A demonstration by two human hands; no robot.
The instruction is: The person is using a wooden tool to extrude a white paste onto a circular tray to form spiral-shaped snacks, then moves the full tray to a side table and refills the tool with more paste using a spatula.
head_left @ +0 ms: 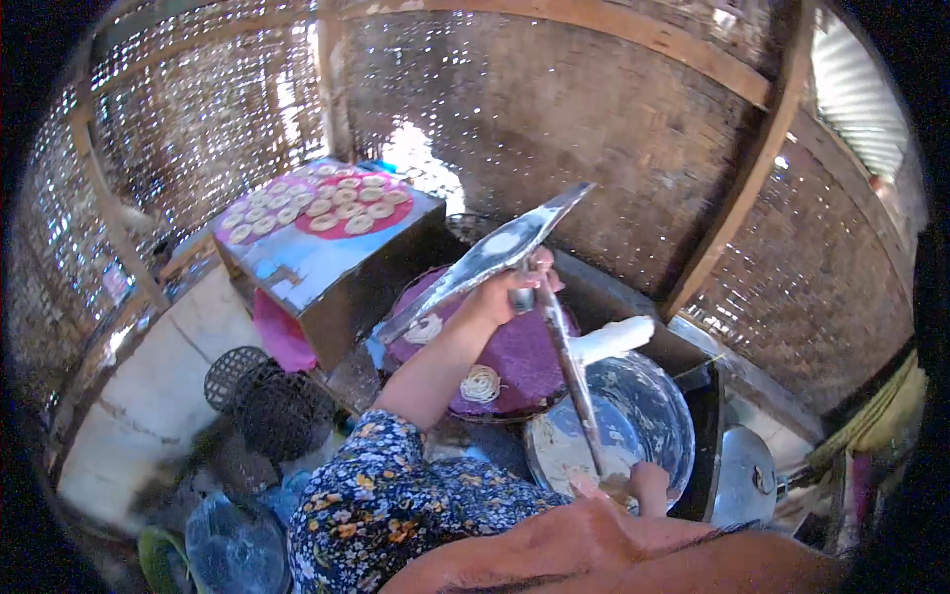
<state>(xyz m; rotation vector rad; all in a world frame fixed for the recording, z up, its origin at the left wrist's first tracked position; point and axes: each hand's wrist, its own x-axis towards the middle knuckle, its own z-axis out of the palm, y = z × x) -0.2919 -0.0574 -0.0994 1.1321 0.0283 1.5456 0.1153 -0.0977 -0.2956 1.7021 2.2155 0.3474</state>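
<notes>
My left hand (517, 285) is raised in the middle, closed around a wooden dough press. Its long flat board (475, 265), wide in the middle, slants up to the right. The press's second handle (572, 371) slopes down toward a metal basin (676, 416), and a dough-coated white plunger (616, 340) sticks out sideways from it. My right hand (648, 483) is low in the basin, by the pale dough (569, 450); most of its fingers are hidden. Under my left arm lies a round purple mat (520, 361) with coiled dough strands (481, 383) on it.
Several dough coils lie on pink round sheets (354, 226) atop a box-like table (297, 282) at the far left. Dark round racks (282, 408) and a clear plastic bag (236, 544) are at lower left. A metal lid (744, 475) stands right of the basin. Woven walls enclose the corner.
</notes>
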